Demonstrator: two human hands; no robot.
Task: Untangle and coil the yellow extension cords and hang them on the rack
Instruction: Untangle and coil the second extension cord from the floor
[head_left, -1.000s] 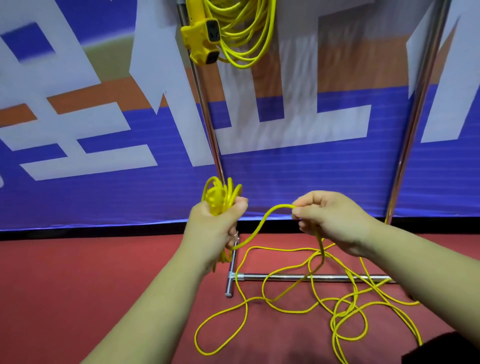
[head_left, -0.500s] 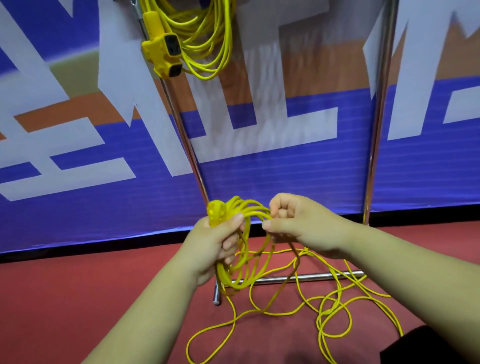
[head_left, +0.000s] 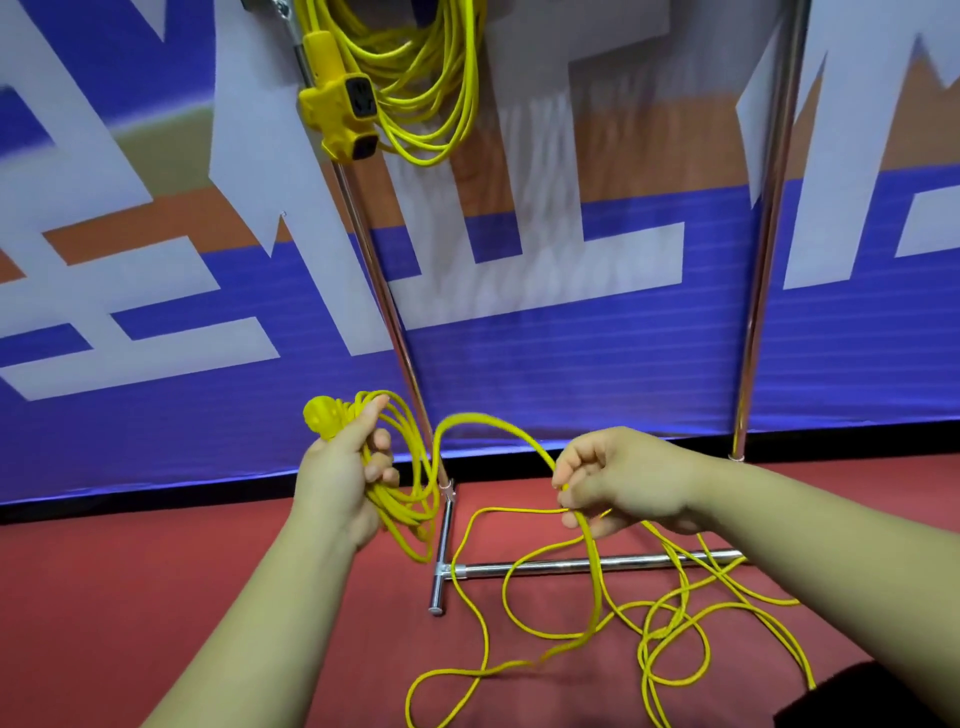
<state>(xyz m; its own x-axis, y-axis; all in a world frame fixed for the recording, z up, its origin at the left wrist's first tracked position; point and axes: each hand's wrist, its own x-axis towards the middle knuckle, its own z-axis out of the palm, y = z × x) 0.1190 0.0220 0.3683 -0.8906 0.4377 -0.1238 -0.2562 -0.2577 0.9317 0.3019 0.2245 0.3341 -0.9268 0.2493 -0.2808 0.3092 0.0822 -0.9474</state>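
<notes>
Gripping looped yellow cord (head_left: 402, 501), shiny tubular rack (head_left: 545, 567)

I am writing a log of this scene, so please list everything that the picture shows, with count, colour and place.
floor: 1, red, bottom half of the view
rack: 1, chrome, two uprights and a base bar on the floor
banner: 1, blue, white and orange, behind the rack
hung extension cord: 1, yellow, coiled, at the top of the rack
socket block: 1, yellow with black outlets, beside the hung coil
loose extension cord: 1, yellow, partly coiled and held up, the rest in loops on the floor
plug: 1, yellow, at the top of the held coil
dark thing: 1, black, bottom right corner; cannot tell what it is
left hand: grips the coiled loops
right hand: pinches the loose strand
</notes>
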